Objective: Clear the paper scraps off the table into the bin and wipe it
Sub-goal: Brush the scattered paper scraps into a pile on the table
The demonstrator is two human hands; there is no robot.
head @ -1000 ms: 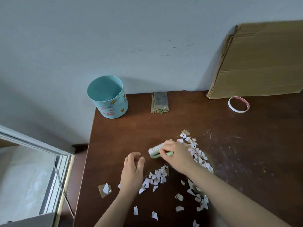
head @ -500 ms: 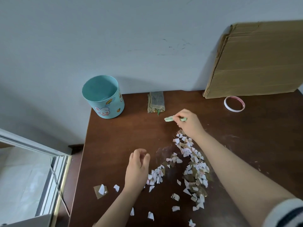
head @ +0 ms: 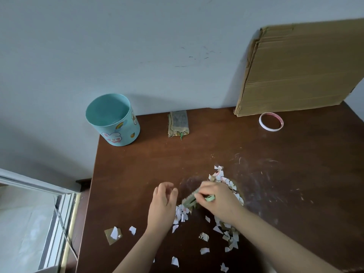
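we see the right hand (head: 216, 201) with its fingers curled round a small green brush (head: 190, 200), whose pale bristles point down and left toward the counter (head: 295, 184). the brush is blurred, so we cannot tell whether the bristles touch the wood. just left of it the left hand (head: 162, 205) stands on its edge, fingers loosely curled, thumb apart, holding nothing. a small heap of white paper scraps (head: 218, 174) lies between this hand and the brush. more of them run in a band from beyond the right knuckles on the far side down under the right forearm toward the near edge. loose bits lie scattered near the left wrist, and one white bit lies on a brown piece of card (head: 110, 240) further left. well apart, at the far left corner, the turquoise bin (head: 116, 125) stands upright with its mouth open and a rabbit picture on its side. right of it a folded cloth (head: 178, 124) lies at the far edge against the wall (head: 157, 46). far right, a roll of tape (head: 270, 121) lies flat just near a flattened cardboard (head: 301, 69) sheet leaning on the wall. a window frame (head: 59, 223) shows at the near left, beyond the counter's side.
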